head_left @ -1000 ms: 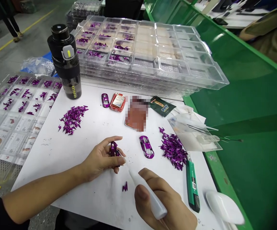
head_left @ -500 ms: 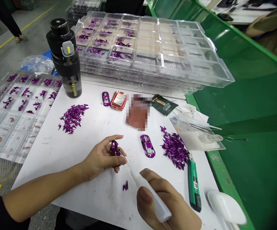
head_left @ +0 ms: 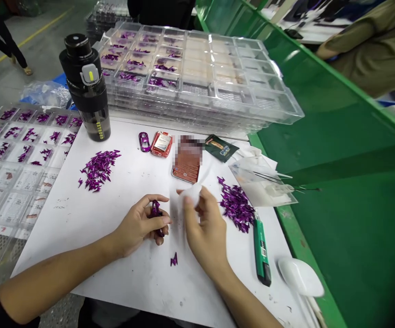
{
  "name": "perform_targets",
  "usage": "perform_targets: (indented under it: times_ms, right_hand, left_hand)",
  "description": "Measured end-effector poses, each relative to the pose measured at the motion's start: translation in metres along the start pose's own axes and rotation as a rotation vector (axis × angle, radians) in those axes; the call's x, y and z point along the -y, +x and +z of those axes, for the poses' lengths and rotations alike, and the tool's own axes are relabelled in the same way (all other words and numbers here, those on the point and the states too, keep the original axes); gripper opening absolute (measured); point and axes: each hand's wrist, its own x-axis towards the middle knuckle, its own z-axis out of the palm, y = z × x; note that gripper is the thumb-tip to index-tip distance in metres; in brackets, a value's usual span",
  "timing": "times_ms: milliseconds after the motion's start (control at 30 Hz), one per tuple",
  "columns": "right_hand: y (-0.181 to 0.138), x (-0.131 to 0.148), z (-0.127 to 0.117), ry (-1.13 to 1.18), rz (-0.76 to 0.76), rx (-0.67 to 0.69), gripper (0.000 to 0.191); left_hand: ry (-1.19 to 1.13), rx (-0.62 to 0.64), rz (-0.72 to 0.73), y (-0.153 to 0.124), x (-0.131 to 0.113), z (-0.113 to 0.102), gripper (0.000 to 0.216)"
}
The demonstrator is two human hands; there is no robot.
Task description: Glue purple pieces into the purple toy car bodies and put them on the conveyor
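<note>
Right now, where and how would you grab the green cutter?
I'd pinch the green cutter mid-handle, across its long edges, coming from above and the wearer's side. It lies flat and is long and slim, its dark end towards the wearer. The far end, beside the purple pile, looks like the blade end, so stay off it.

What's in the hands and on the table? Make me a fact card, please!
Left hand: pinches a shiny purple piece
Right hand: holds a white bottle, blurred
Near the hands: one loose zigzag piece, purple, on the white table
Piles: two, both purple: left pile and right pile
Tool: green tool, near the right pile
Drink: black drink bottle, upright
Back: stacked clear trays
</note>
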Motion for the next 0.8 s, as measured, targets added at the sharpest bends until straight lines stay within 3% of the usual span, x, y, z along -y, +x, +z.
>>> perform_targets:
  times_ms: [133, 267, 333, 467, 600, 800]
  right_hand:
    - [0.009, -0.009, 0.007, -0.172, -0.059, 0.156, 0.028]
    - [0.011, -0.014, -0.019, -0.278, -0.166, 0.24, 0.04]
    - [0.02, -0.017, -0.042, -0.371, -0.169, 0.224, 0.034]
    - [0.061, -0.034, -0.074, -0.676, 0.033, 0.06, 0.033]
    - [0.095, -0.055, -0.066, -0.761, 0.078, 0.031, 0.035]
    - [0.092, -0.064, -0.053, -0.745, 0.019, 0.028, 0.032]
  left_hand:
    - [0.043, 0.045, 0.017, -0.001, 0.001, 0.0, 0.052]
    - [0.083, 0.066, 0.005, -0.002, 0.001, 0.001, 0.057]
    - [0.1, 0.066, -0.008, -0.002, 0.0, 0.002, 0.057]
    - [0.153, 0.097, -0.025, -0.004, -0.001, 0.003, 0.057]
    - [0.222, 0.141, -0.019, -0.005, 0.002, 0.002, 0.056]
    - [0.271, 0.158, -0.017, -0.005, 0.005, 0.003, 0.055]
